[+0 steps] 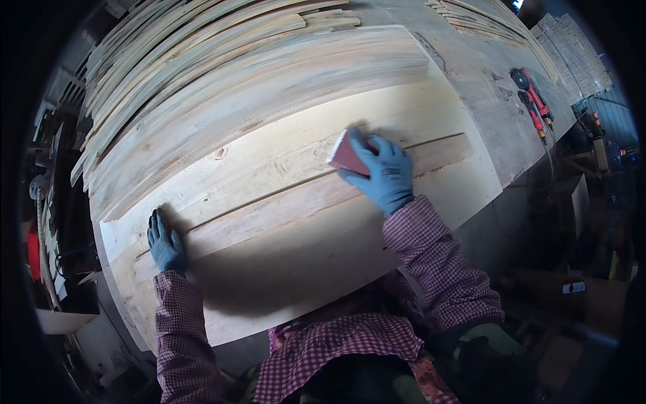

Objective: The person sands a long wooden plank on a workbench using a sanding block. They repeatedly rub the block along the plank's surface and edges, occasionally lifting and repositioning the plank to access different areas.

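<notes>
My right hand (389,174), in a blue-grey work glove, grips a folded piece of reddish-brown sandpaper (348,157) with a pale edge. It is over the seam between a narrow wooden plank (289,210) and a wider pale plank (259,172) behind it. Whether something stiff is inside the sandpaper cannot be seen. At the far left, my gloved left hand (165,244) lies flat on the narrow plank's end, fingers stretched out and pointing away from me. Beneath the planks is a large pale board (282,269).
Behind the planks, several rough boards (202,64) are laid side by side. Two red and black power tools (533,101) with a hose lie on the table (464,74) at the right. More wooden strips (481,20) are stacked at the far right.
</notes>
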Demonstrator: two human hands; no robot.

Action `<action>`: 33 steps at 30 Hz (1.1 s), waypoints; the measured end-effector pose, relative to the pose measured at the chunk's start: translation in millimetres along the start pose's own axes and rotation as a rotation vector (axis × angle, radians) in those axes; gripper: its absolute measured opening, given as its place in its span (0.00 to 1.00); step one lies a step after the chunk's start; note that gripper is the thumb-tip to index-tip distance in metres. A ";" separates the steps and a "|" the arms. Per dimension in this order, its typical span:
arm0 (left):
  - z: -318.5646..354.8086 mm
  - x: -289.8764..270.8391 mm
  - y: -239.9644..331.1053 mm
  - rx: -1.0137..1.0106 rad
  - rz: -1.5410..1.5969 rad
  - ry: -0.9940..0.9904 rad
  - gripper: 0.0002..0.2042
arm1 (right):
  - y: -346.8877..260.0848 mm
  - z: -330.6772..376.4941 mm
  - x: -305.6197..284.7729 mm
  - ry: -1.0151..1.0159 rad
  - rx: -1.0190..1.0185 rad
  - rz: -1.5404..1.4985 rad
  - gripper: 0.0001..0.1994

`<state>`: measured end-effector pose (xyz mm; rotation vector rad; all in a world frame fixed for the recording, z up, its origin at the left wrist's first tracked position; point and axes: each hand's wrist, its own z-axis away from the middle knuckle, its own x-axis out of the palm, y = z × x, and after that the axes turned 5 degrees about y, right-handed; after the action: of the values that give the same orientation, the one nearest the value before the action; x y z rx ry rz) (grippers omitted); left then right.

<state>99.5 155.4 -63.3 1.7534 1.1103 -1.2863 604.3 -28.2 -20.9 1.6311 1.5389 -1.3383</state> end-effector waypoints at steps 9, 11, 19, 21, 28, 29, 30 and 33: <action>-5.1 14.6 -1.9 0.065 0.006 0.078 0.34 | 73.0 13.1 -19.4 0.089 0.459 0.398 0.38; -0.7 10.8 -1.5 0.062 -0.001 0.073 0.34 | -40.3 19.4 -0.4 0.103 0.147 0.141 0.39; -4.8 16.0 -20.0 0.104 0.056 0.056 0.30 | -119.1 28.5 -2.7 -0.129 -0.063 -0.130 0.38; -3.4 11.5 -24.6 0.106 0.044 0.047 0.30 | -39.9 25.2 -23.6 0.000 0.128 0.011 0.35; -7.2 14.1 -5.1 0.071 0.042 0.030 0.32 | 192.8 15.0 -78.4 -0.095 0.881 0.442 0.39; -6.5 14.1 -3.1 0.055 0.035 0.030 0.33 | 179.4 9.3 -74.1 -0.058 0.909 0.459 0.39; -6.6 12.9 -2.1 0.043 0.023 0.024 0.33 | 161.2 7.2 -67.6 -0.029 0.942 0.472 0.38; -5.8 6.3 0.4 0.035 0.018 0.024 0.34 | 49.4 20.7 -16.3 0.175 0.337 0.289 0.40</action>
<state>103.0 161.9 -67.7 1.8053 1.0887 -1.2837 647.0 -64.1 -26.2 2.1353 1.1511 -1.3760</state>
